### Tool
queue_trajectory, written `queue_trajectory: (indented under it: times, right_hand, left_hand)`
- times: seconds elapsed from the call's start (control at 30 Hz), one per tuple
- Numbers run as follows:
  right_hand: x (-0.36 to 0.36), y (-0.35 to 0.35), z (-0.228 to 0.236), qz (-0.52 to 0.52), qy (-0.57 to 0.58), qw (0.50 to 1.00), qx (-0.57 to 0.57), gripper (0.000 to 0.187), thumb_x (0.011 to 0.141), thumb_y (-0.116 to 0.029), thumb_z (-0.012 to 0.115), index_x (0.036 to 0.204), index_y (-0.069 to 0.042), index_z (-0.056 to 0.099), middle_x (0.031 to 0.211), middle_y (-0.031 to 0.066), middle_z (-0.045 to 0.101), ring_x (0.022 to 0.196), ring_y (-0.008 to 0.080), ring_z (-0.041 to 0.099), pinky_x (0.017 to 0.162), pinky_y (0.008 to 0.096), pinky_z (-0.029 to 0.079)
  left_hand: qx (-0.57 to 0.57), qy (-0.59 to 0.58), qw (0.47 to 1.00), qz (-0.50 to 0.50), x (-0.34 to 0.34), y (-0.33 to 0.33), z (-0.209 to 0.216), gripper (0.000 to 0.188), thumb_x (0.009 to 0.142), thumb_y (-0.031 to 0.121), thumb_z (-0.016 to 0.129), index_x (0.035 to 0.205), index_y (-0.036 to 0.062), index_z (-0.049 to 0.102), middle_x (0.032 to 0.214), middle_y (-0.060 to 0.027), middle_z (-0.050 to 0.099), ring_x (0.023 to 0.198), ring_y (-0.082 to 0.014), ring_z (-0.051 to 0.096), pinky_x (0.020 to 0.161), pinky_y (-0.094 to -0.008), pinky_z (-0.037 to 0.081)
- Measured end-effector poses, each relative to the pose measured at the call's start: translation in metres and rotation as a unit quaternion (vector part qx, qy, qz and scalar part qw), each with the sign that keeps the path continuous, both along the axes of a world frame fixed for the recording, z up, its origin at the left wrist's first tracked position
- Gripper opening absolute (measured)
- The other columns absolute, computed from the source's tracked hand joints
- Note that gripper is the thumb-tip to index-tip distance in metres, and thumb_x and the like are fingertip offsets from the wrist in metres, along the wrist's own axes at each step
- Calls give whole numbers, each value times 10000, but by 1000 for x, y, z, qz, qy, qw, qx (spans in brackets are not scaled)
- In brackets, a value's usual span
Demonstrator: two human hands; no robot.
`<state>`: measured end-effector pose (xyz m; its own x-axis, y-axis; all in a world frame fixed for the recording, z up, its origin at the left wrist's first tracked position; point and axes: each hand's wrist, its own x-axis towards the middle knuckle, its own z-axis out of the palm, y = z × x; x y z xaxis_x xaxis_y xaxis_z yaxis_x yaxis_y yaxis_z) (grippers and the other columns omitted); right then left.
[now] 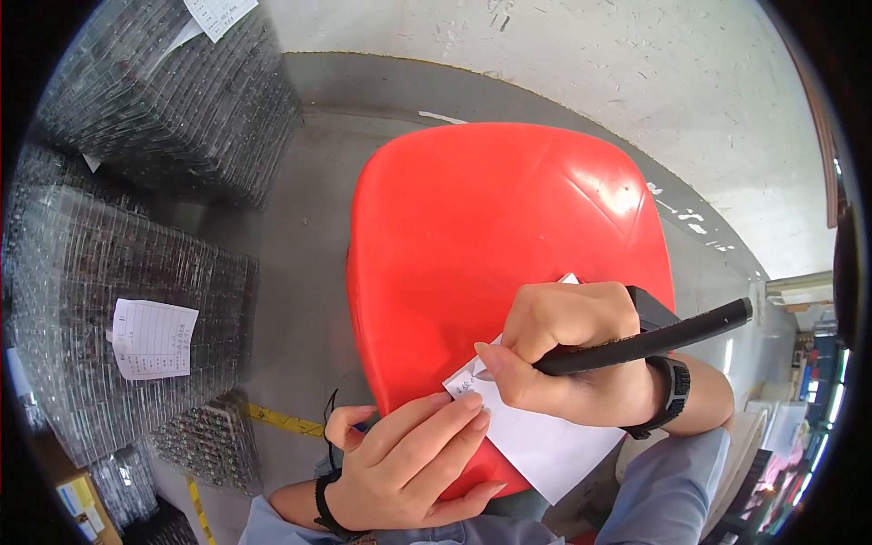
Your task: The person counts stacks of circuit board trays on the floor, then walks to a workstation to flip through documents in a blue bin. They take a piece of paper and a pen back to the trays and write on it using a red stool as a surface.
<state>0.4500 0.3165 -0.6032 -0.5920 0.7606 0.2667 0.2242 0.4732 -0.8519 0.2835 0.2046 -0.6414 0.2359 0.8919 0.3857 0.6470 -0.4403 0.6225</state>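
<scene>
One black pen (661, 341) is being gripped by the right hand (574, 389); for neat strokes, paper (556, 454) is being steadied flat by the unclenched left hand (400, 465).

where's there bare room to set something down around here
The widest free patch is the far half of the red seat, between its far rim and the right hand. The grey floor between seat and stacked clear trays is mostly bare too. The seat's near end is crowded: left hand, white paper, black pen.
</scene>
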Motion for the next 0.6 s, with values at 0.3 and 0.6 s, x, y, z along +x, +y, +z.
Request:
queue_trajectory:
  times: [0.3, 0.6]
  right_hand:
    - [-1, 2, 1, 9, 14, 1000, 2, 296, 660, 99, 649, 527, -43, 426, 512, 38, 489, 429, 130, 486, 379, 228, 345]
    - [3, 0, 1, -35, 33, 999, -25, 298, 670, 79, 657, 536, -42, 420, 507, 34, 470, 410, 123, 458, 371, 230, 325]
  left_hand:
    - [4, 0, 1000, -4, -1, 1, 0, 430, 696, 416, 667, 1010, 122, 646, 1153, 31, 583, 956, -103, 560, 830, -356, 235]
    - [14, 20, 1000, -11, 0, 2, -2, 433, 691, 423, 643, 1010, 130, 641, 1159, 34, 581, 961, -104, 535, 823, -355, 234]
